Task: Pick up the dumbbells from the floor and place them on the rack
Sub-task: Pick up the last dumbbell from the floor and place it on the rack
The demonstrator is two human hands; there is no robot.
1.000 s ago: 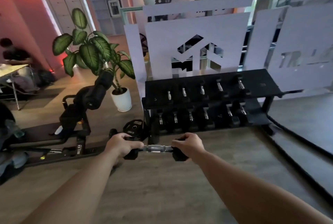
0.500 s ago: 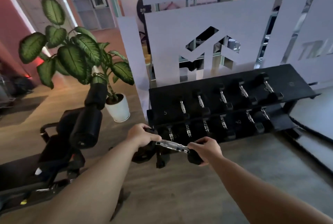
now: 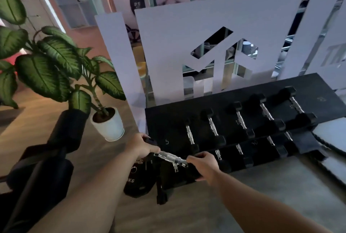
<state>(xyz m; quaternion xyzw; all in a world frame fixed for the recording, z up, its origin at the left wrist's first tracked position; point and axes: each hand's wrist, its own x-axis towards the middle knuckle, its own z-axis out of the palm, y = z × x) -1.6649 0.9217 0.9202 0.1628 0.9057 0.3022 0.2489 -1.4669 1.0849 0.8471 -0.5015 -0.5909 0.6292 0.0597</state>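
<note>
Both hands have carried the dumbbell (image 3: pixel 171 157) closer to the black rack (image 3: pixel 318 86) than a second ago. The left hand (image 3: pixel 139 145) wraps one black head, the right hand (image 3: pixel 205 166) the other, chrome handle tilted between them, over the rack's front left corner, just below the "5" mark (image 3: pixel 167 141).

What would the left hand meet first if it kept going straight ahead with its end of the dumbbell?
Probably the top shelf of the rack, at its bare left end by the chalked 5. The left hand points there with the dumbbell. Depth is unclear from one view.
</note>
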